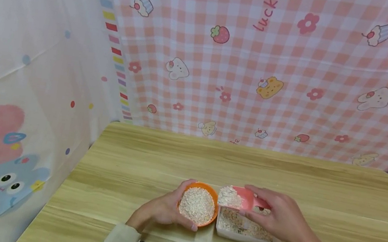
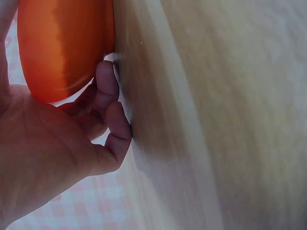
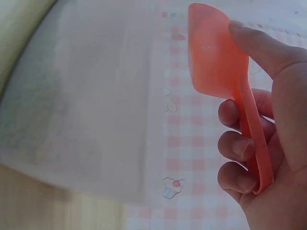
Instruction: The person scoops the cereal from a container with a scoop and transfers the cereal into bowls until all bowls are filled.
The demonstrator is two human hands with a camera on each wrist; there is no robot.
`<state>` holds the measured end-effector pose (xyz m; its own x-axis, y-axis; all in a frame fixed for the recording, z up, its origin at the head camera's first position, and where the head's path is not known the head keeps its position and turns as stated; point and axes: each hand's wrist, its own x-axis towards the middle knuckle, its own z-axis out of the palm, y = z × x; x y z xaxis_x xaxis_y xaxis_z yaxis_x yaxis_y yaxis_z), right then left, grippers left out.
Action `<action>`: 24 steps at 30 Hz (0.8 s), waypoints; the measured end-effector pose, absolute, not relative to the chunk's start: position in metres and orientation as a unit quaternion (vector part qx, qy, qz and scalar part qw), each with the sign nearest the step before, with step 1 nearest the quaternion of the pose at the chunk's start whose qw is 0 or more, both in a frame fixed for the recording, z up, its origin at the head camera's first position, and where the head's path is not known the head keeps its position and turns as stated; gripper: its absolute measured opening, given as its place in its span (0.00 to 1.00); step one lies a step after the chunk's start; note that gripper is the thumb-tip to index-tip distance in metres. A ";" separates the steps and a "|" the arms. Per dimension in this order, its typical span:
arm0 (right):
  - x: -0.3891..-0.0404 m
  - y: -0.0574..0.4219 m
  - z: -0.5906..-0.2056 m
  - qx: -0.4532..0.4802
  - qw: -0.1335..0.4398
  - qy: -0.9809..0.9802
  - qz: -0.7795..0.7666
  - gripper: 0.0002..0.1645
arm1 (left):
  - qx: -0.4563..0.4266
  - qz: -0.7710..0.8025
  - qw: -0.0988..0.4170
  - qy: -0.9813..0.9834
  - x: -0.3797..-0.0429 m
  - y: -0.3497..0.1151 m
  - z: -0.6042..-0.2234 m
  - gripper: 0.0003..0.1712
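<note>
In the head view an orange bowl (image 1: pixel 216 210) full of pale oat-like flakes (image 1: pixel 197 205) stands on the table. My left hand (image 1: pixel 166 207) holds it from the left, thumb at the near side and fingers round the far side; in the left wrist view fingertips (image 2: pixel 108 79) curl under the bowl's wall (image 2: pixel 62 48). A pink scoop (image 1: pixel 247 198), heaped with similar flakes (image 1: pixel 229 196), is gripped by my right hand (image 1: pixel 280 214). The right wrist view shows several fingers wrapped round the scoop's handle (image 3: pixel 256 143). The scoop is above a white plastic tub (image 1: pixel 247 239) of flakes, its mouth near the bowl's rim.
The wooden table (image 1: pixel 157 153) reaches back to a pink checked cloth (image 1: pixel 197 57) hung behind it. At the left hangs a pale cloth (image 1: pixel 44 70) with cartoon figures. The tub stands close to the bowl's right side.
</note>
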<state>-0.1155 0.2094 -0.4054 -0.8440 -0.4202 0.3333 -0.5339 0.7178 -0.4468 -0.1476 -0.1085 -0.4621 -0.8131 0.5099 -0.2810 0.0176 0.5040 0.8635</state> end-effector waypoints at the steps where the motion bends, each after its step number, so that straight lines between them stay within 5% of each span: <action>1: -0.116 0.209 -0.404 0.264 0.107 -0.920 0.270 0.35 | 0.160 0.473 0.260 0.827 -0.147 -0.108 -0.462 0.69; 10: -0.122 0.198 -0.397 0.311 0.125 -0.914 0.230 0.35 | 0.168 0.464 0.257 0.831 -0.146 -0.108 -0.460 0.69; 24: -0.126 0.181 -0.384 0.322 0.066 -0.931 0.158 0.35 | 0.160 0.476 0.256 0.826 -0.144 -0.108 -0.461 0.71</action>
<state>-0.1263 0.1810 -0.3841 -0.7844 -0.5780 0.2251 -0.6199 0.7434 -0.2513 -0.1441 -0.1080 -0.4608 -0.8177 0.5085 -0.2699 0.0208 0.4945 0.8689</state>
